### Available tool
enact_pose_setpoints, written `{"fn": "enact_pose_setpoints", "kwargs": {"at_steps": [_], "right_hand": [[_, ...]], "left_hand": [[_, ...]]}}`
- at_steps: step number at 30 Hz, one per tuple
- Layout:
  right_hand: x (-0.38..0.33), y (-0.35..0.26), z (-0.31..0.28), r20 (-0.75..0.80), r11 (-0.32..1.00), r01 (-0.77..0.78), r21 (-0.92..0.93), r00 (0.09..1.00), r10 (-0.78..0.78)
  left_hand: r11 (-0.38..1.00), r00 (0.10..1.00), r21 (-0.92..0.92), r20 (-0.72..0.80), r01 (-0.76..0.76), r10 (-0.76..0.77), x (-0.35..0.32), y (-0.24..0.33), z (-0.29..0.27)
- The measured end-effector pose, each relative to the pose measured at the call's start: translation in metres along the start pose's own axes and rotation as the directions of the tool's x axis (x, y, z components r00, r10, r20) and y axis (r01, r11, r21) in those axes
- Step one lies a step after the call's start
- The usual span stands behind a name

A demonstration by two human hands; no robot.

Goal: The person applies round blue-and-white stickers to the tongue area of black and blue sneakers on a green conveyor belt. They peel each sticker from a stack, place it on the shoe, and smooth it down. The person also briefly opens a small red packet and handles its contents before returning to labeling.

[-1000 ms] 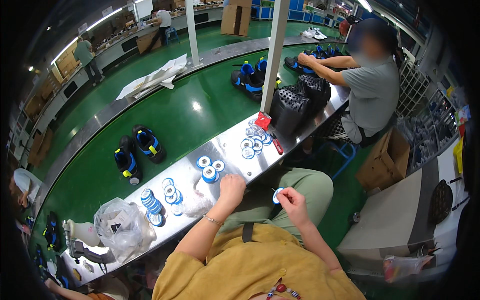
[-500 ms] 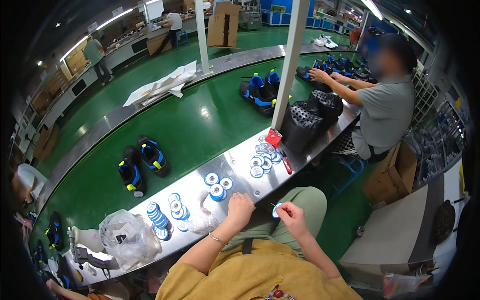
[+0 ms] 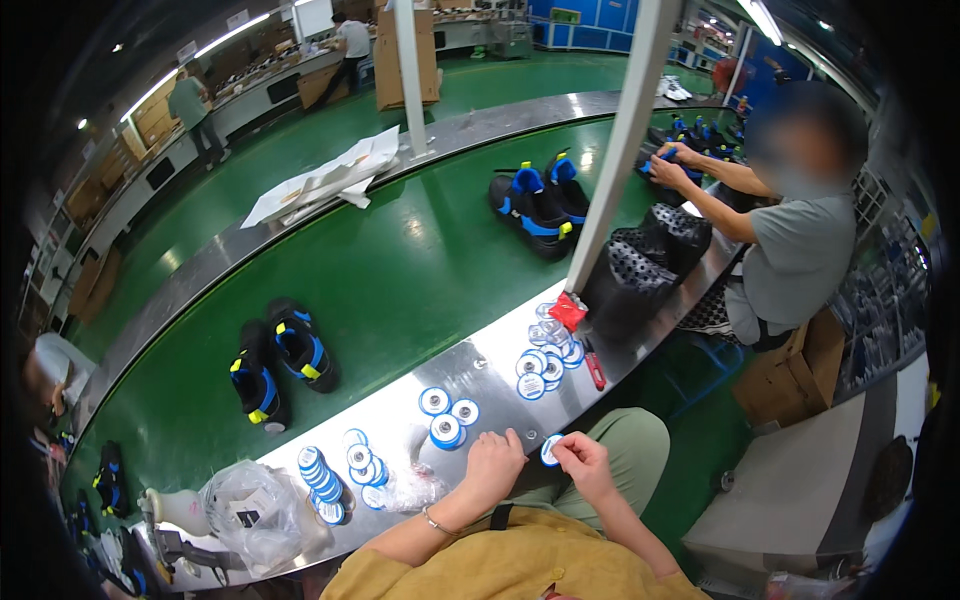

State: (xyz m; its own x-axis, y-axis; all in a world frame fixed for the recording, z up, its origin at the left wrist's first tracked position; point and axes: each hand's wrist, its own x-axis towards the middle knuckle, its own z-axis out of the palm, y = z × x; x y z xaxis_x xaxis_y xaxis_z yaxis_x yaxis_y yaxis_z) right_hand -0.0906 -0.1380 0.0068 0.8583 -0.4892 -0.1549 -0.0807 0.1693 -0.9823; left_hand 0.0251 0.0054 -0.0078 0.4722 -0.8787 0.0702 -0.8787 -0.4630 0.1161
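My right hand (image 3: 584,462) pinches a round white disc with a blue rim (image 3: 550,450) between thumb and fingers, just off the edge of the metal worktop (image 3: 490,385). To its left, my left hand (image 3: 497,463) hovers by the same edge with fingers curled; whatever may be in them is hidden. Closest to that hand lies a small cluster of blue-rimmed discs (image 3: 445,431), some with a dark round centre. Further left are another disc group (image 3: 361,458) and an overlapping row of discs (image 3: 318,476). Crumpled clear plastic (image 3: 415,489) sits beside them.
More discs (image 3: 530,386) lie to the right, near a red packet (image 3: 568,311) and a red-handled tool (image 3: 595,371). A clear bag (image 3: 262,525) and a spray gun (image 3: 175,548) occupy the left end. Black-and-blue shoes (image 3: 258,385) stand on the green belt. A co-worker (image 3: 800,240) handles shoes at right.
My view has shifted, so the worktop sits lower. The left hand's fingers have loosened slightly; the right still pinches the disc, its white face now more visible. The co-worker's hands have lifted.
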Motion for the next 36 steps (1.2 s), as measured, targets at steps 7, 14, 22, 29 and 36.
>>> {"fn": "enact_pose_setpoints", "kwargs": {"at_steps": [7,14,22,29,36], "right_hand": [[0.017,-0.003,0.009,0.070,0.998,-0.057,-0.009,0.996,0.057],[0.016,0.004,0.010,0.089,0.995,-0.075,-0.059,0.993,0.080],[0.021,0.015,0.022,0.115,0.726,0.393,-0.565,0.908,-0.403],[0.023,0.006,0.034,0.251,0.494,0.586,-0.642,0.770,-0.587],[0.019,0.018,0.030,0.206,0.538,0.532,-0.654,0.809,-0.550]], "left_hand": [[0.990,0.996,-0.143,-0.083,0.013,-0.025,-0.003,-0.007,-0.009],[0.889,0.935,-0.456,-0.302,0.031,-0.188,-0.002,-0.014,-0.021],[0.828,0.830,-0.558,-0.485,-0.052,-0.275,0.000,-0.002,-0.027],[0.791,0.787,-0.611,-0.500,-0.025,-0.362,-0.003,0.002,-0.023],[0.760,0.808,-0.650,-0.434,0.026,-0.398,-0.004,-0.003,-0.014]]}}
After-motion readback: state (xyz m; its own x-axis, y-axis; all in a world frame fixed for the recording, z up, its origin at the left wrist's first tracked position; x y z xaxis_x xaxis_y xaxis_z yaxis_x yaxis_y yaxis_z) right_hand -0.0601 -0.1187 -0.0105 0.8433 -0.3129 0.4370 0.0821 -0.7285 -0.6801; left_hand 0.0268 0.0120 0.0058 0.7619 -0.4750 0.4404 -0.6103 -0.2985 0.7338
